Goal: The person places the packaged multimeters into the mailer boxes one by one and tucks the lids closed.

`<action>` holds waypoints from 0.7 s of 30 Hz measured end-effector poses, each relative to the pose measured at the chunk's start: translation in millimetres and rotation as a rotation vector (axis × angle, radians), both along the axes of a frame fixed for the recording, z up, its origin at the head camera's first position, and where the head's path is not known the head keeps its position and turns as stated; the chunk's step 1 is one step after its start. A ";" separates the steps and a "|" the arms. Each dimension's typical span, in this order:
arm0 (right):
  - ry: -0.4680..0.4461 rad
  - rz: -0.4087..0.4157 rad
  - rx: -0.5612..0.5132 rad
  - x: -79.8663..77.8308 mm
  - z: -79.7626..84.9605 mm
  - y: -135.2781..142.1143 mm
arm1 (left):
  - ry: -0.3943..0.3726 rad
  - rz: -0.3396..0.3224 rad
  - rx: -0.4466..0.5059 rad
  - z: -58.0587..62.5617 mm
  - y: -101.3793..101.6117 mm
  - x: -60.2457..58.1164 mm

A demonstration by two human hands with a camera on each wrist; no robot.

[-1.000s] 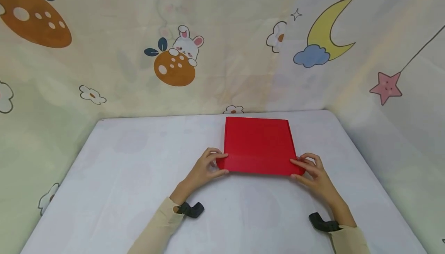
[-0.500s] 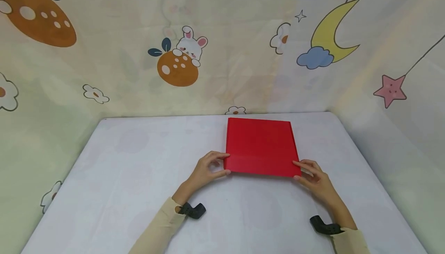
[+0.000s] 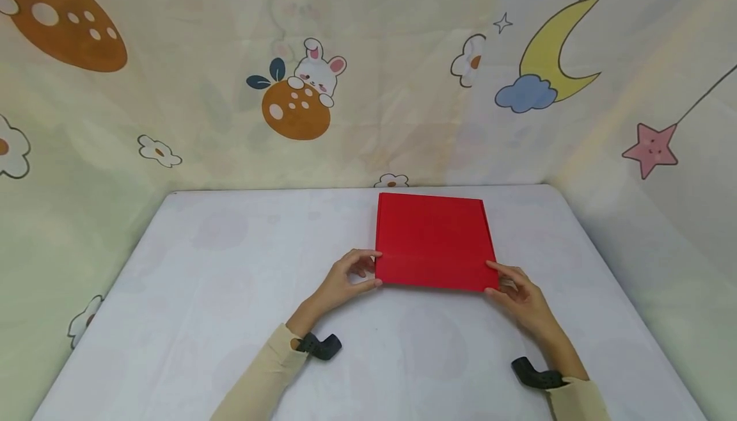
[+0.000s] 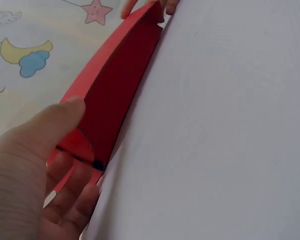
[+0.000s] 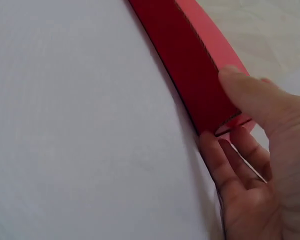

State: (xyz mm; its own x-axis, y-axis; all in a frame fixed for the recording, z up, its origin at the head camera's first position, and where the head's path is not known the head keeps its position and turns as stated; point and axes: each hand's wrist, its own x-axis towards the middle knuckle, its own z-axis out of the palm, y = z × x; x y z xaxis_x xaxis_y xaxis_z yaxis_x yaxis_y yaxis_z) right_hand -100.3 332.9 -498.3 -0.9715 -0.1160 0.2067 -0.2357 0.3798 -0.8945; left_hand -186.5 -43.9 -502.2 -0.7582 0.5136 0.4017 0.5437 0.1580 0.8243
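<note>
A flat red cardboard box lies toward the back right of the table, its lid lowered. My left hand holds the lid's front left corner, thumb at the front edge and forefinger on top. At the opposite front corner, my right hand pinches the lid in a similar way. In the left wrist view, the lid's front flap bows outward over the dark red front wall, with a gap between them. The right wrist view has the thumb on the flap edge and fingers below, beside a folded tab.
A white-covered table bears the box. Patterned cloth walls rise at the back and sides, close behind the box. Each wrist wears a black camera mount.
Red tabs that stuck out at both front corners are now tucked in out of sight. The right fingers have shifted slightly at their corner. The lid stays in about the same place.
</note>
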 end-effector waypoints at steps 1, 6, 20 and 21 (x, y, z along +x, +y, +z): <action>0.013 0.001 -0.002 -1.0 -0.4 -1.0 | 0.014 0.011 -0.010 -3.9 0.4 -2.1; 0.081 0.004 0.011 -5.3 -1.0 -4.5 | 0.028 0.029 -0.027 -14.7 2.5 -10.9; 0.169 -0.141 -0.013 -18.6 -2.8 -13.9 | -0.021 0.142 -0.014 -11.7 27.0 -11.6; 0.185 -0.160 -0.025 -19.1 -0.1 -16.8 | -0.012 0.167 -0.019 -10.6 28.7 -12.0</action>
